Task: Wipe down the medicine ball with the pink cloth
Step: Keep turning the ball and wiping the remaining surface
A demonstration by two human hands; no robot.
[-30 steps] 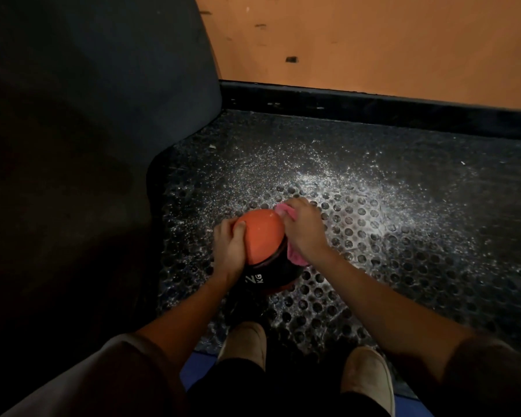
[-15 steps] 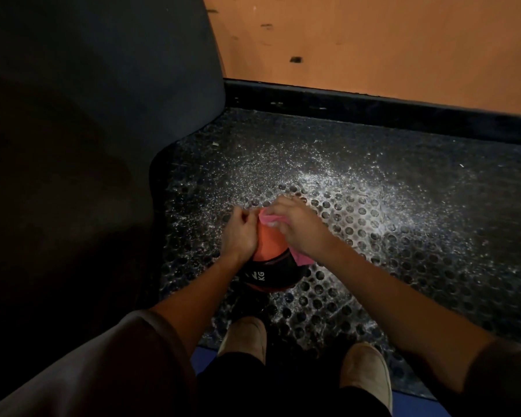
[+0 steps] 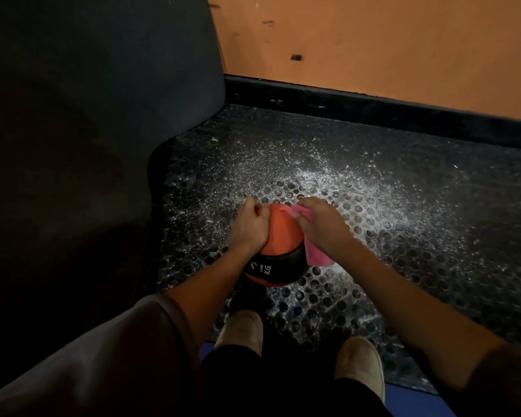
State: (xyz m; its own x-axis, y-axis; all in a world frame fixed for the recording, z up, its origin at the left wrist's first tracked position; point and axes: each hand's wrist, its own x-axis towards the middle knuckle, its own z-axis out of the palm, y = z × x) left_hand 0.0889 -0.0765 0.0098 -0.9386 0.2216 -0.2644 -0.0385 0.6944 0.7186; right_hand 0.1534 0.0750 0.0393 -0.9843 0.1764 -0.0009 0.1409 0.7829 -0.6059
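The medicine ball (image 3: 283,236) sits on the studded floor mat (image 3: 403,251) before my shoes (image 3: 241,329). My left grip (image 3: 250,227) clasps its left side; my right grip (image 3: 322,227) clamps the pink cloth (image 3: 318,258) against its top right.

The medicine ball (image 3: 271,266) reads "2 KG".

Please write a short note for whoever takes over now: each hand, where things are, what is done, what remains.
Left hand grips the medicine ball on its left side, steadying it on the perforated mat.
Right hand holds the pink cloth against the ball's upper right.
Done: wiping is under way; how much, cannot tell.
Left: wipe the remaining surface, including the black band.
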